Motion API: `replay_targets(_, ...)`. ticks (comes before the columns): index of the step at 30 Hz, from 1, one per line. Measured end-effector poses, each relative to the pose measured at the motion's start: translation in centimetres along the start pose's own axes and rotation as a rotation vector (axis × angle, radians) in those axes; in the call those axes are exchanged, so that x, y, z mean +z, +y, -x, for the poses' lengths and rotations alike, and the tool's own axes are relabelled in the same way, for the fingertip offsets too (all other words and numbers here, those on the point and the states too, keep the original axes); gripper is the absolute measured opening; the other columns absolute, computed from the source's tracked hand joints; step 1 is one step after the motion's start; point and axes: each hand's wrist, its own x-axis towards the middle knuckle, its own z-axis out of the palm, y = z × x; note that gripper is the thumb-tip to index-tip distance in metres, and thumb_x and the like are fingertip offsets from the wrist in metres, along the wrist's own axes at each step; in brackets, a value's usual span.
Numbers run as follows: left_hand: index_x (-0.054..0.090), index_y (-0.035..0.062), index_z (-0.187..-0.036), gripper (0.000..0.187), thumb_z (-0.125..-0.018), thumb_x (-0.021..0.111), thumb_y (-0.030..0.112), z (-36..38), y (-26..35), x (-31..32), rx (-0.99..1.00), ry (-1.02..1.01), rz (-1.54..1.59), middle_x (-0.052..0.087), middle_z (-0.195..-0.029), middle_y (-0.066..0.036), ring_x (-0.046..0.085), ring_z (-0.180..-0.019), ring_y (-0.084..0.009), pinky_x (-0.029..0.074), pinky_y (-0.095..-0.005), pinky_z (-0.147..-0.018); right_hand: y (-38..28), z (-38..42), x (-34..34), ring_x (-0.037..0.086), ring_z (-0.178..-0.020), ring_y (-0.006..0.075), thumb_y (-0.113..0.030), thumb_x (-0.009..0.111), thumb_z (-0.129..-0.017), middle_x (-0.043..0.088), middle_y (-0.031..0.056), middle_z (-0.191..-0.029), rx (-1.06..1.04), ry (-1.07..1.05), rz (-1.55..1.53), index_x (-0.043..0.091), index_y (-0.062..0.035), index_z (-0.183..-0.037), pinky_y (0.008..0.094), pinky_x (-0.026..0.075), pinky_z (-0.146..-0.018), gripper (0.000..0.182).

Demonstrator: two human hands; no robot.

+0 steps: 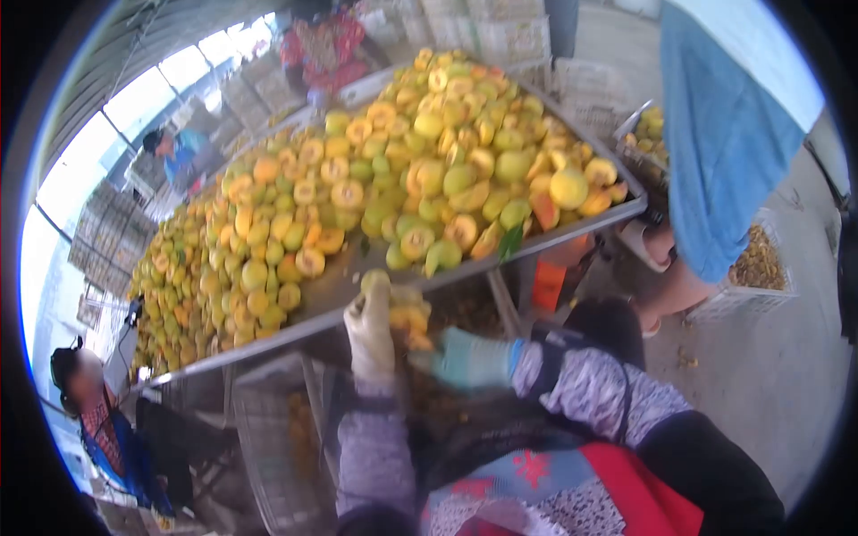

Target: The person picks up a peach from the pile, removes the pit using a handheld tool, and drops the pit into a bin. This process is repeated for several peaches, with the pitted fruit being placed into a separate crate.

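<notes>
My left hand (371,332), in a pale glove, is closed around a yellow-green fruit (375,282) just below the table's front rim. To its right, my right hand (460,359), in a light blue-green glove, is smeared by motion, and its fingertips are unclear. Between the two hands show blurred yellow-orange fruit pieces (410,323). A large heap of whole and halved fruit (438,179) covers much of the metal table (572,223) in front of me. Many cut halves show their brown centres.
A plastic crate (277,447) stands below the table at the left. Another crate (751,299) with brown bits is on the floor at the right. A person in blue (733,134) stands close at the right; others are at the left and far side. Stacked crates (500,36) rise behind.
</notes>
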Motion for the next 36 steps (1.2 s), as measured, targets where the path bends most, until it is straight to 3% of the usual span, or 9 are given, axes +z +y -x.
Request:
replay_targets(3, 0.058, 0.0002, -0.084, 0.046, -0.097, 0.056, 0.044, -0.4, -0.6, 0.2, 0.021, 0.044, 0.168, 0.062, -0.076, -0.016, 0.065, -0.063, -0.0263, 0.053, -0.0351, -0.057, -3.0, 0.6, 0.7, 0.045, -0.047, 0.0121, -0.049, 0.050, -0.099, 0.051, -0.0016, -0.064, 0.266, -0.006, -0.429, 0.061, -0.0046, -0.098, 0.0298, 0.039, -0.041, 0.045)
replay_targets(6, 0.057, 0.0035, -0.088, 0.044, -0.096, 0.057, 0.047, -1.0, -0.7, -0.3, -0.069, 0.101, 0.294, 0.061, -0.083, -0.014, 0.065, -0.067, -0.0279, 0.056, -0.0380, -0.060, -3.5, 0.5, 1.0, 0.048, -0.050, 0.0115, -0.047, 0.050, -0.100, 0.052, -0.0007, -0.065, 0.092, 0.044, -0.226, 0.061, -0.0053, -0.097, 0.0281, 0.040, -0.044, 0.043)
replay_targets(11, 0.057, 0.0063, -0.091, 0.043, -0.096, 0.056, 0.049, -1.4, -0.9, -0.7, -0.125, 0.155, 0.392, 0.059, -0.089, -0.012, 0.066, -0.076, -0.0284, 0.059, -0.0399, -0.064, -4.0, 0.3, -0.5, 0.059, -0.059, 0.0164, -0.045, 0.049, -0.101, 0.059, 0.0049, -0.069, 0.277, -0.064, -0.199, 0.063, -0.0038, -0.107, 0.0303, 0.048, -0.054, 0.044)
replay_targets(13, 0.056, 0.0054, -0.097, 0.045, -0.097, 0.054, 0.050, -2.7, -1.6, -2.1, -0.141, 0.025, 0.712, 0.061, -0.091, -0.013, 0.065, -0.080, -0.0290, 0.059, -0.0407, -0.066, -2.6, -0.2, -0.3, 0.068, -0.067, 0.0239, -0.045, 0.048, -0.100, 0.067, 0.0124, -0.077, -0.211, 0.090, 0.561, 0.062, -0.0033, -0.107, 0.0359, 0.053, -0.058, 0.044)
replay_targets(16, 0.053, 0.0044, -0.105, 0.046, -0.098, 0.051, 0.050, -2.3, -1.4, -2.2, -0.031, 0.308, 0.481, 0.062, -0.095, -0.015, 0.064, -0.083, -0.0293, 0.057, -0.0412, -0.068, -3.3, 0.2, -1.1, 0.066, -0.084, 0.0432, -0.032, 0.060, -0.094, 0.066, 0.0256, -0.082, 0.233, 0.105, 0.661, 0.061, -0.0038, -0.107, 0.0518, 0.050, -0.073, 0.031)
replay_targets(21, 0.052, 0.0007, -0.110, 0.045, -0.102, 0.047, 0.044, -2.8, -2.6, -2.8, 0.036, 0.253, 0.441, 0.063, -0.097, -0.016, 0.063, -0.085, -0.0269, 0.054, -0.0373, -0.073, -3.4, -0.9, -0.4, 0.067, -0.074, 0.0405, -0.031, 0.058, -0.093, 0.067, 0.0193, -0.077, -0.058, 0.506, 0.672, 0.059, -0.0066, -0.104, 0.0505, 0.053, -0.066, 0.027)
replay_targets(29, 0.055, -0.0007, -0.108, 0.043, -0.103, 0.047, 0.042, -1.9, -1.7, -1.1, 0.039, 0.313, 0.394, 0.062, -0.099, -0.015, 0.063, -0.091, -0.0266, 0.053, -0.0375, -0.080, -2.7, -1.8, -0.3, 0.067, -0.078, 0.0380, -0.028, 0.068, -0.087, 0.068, 0.0159, -0.085, -0.421, 0.487, 0.726, 0.052, -0.0127, -0.119, 0.0486, 0.052, -0.067, 0.039)
replay_targets(32, 0.053, -0.0011, -0.115, 0.046, -0.101, 0.050, 0.042, -2.6, -1.9, -2.8, 0.069, 0.293, 0.443, 0.058, -0.111, -0.014, 0.059, -0.104, -0.0259, 0.050, -0.0389, -0.091, -4.6, -0.8, -0.6, 0.066, -0.073, 0.0397, -0.030, 0.066, -0.089, 0.066, 0.0182, -0.076, -0.002, 0.448, 0.718, 0.053, -0.0110, -0.115, 0.0504, 0.051, -0.064, 0.035)
replay_targets(36, 0.053, -0.0010, -0.116, 0.046, -0.102, 0.047, 0.043, -1.9, -1.9, -2.0, 0.050, 0.253, 0.359, 0.060, -0.109, -0.014, 0.060, -0.104, -0.0266, 0.050, -0.0387, -0.094, -3.5, -2.4, 0.5, 0.066, -0.070, 0.0398, -0.039, 0.055, -0.095, 0.067, 0.0191, -0.075, -0.123, 0.562, 0.639, 0.053, -0.0072, -0.116, 0.0511, 0.052, -0.062, 0.038)
